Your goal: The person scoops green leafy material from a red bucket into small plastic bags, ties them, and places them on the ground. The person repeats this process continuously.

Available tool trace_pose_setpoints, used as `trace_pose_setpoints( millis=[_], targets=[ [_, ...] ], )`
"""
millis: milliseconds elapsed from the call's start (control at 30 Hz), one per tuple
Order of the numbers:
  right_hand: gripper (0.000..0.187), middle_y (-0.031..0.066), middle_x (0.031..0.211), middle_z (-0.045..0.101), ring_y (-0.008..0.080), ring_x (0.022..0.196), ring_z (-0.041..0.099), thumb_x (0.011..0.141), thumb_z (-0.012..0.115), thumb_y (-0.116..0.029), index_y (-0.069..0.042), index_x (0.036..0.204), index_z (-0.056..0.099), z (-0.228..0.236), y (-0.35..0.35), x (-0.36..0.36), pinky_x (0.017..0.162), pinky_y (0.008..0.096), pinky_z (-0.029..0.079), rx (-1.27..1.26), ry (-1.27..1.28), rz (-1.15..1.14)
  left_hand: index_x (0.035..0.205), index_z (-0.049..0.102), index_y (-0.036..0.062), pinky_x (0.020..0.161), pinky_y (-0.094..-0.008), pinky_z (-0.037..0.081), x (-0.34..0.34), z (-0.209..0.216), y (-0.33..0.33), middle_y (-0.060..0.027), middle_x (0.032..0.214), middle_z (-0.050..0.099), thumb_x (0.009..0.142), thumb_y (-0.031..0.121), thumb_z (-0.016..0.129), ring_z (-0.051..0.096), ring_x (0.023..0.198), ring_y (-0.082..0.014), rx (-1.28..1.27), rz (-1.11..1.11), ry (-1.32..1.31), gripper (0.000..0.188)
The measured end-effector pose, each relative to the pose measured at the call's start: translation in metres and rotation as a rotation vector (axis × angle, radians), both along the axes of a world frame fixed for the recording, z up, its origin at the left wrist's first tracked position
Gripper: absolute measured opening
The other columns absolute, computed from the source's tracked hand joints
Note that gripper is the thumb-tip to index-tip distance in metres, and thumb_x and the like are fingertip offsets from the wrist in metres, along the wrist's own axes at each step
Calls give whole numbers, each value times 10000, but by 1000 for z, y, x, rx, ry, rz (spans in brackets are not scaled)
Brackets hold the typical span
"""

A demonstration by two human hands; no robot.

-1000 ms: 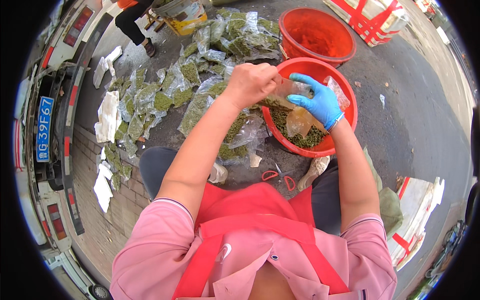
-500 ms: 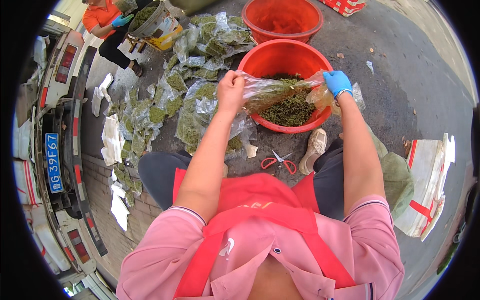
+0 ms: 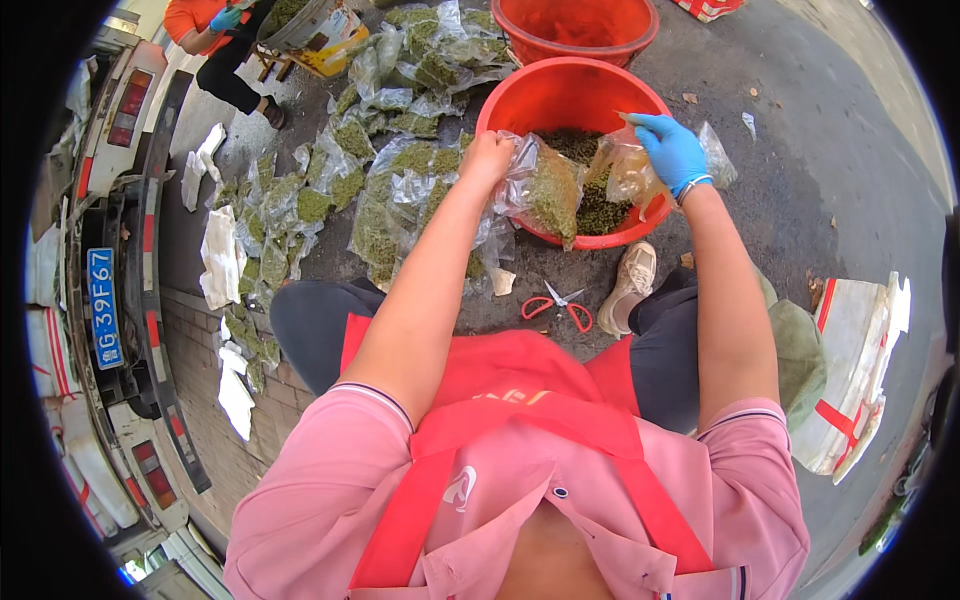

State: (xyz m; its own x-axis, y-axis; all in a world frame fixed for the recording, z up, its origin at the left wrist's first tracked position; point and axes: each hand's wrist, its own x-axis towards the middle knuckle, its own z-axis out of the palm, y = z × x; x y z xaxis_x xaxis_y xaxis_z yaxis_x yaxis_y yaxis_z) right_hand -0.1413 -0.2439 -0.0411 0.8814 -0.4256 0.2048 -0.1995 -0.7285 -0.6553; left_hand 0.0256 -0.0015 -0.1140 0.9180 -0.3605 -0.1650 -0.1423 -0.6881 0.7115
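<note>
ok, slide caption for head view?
Bare left hand holding a clear plastic bag, blue-gloved right hand holding yellowish translucent plastic, round red tub below.

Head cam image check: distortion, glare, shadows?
Head view: fisheye strongly bows the vehicle's striped rear bar, corners black; head view: pale highlights on the plastic bag in the left hand; head view: light looks soft, no hard-edged shadow by the red-handled scissors.

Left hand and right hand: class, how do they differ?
The left hand is bare; the right hand wears a blue glove. The left hand grips a plastic bag with green bits; the right hand holds crumpled yellowish plastic. Both are at the red tub.
</note>
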Motion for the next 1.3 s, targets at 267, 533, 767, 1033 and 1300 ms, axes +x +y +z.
trace_pose_setpoints(
  millis=[267,533,767,1033,1300],
  targets=[
    [207,55,960,573,264,857,586,770,558,-267,-130,904,637,19,114,6,738,372,472,-321,405,468,688,587,16,492,-286,410,-10,8,-4,-59,627,578,781,128,463,526,522,-148,-478,65,422,191],
    [220,150,848,613,312,786,602,765,568,-275,-87,852,642,-5,90,28,715,400,472,-266,436,356,987,495,6,540,-267,444,-19,57,23,-87,831,613,817,132,488,589,605,-153,-614,209,387,212],
    [287,189,752,616,319,679,592,724,623,-293,-16,795,649,-24,27,38,655,375,456,-211,734,432,1031,468,3,578,-244,460,-32,36,75,-109,895,627,840,80,447,620,618,-146,-659,205,498,207],
    [175,71,593,510,117,581,471,725,629,-161,2,702,569,-14,2,41,574,301,418,236,571,337,981,500,-15,548,-242,469,-23,-3,128,-129,869,627,812,39,484,615,595,-161,-628,276,508,178],
    [148,112,639,573,140,601,536,709,626,-136,0,757,592,-22,34,44,609,303,445,-203,892,549,1000,567,85,709,-345,462,11,-67,213,-48,871,644,711,286,638,624,785,-205,326,398,188,359]
  ],
)
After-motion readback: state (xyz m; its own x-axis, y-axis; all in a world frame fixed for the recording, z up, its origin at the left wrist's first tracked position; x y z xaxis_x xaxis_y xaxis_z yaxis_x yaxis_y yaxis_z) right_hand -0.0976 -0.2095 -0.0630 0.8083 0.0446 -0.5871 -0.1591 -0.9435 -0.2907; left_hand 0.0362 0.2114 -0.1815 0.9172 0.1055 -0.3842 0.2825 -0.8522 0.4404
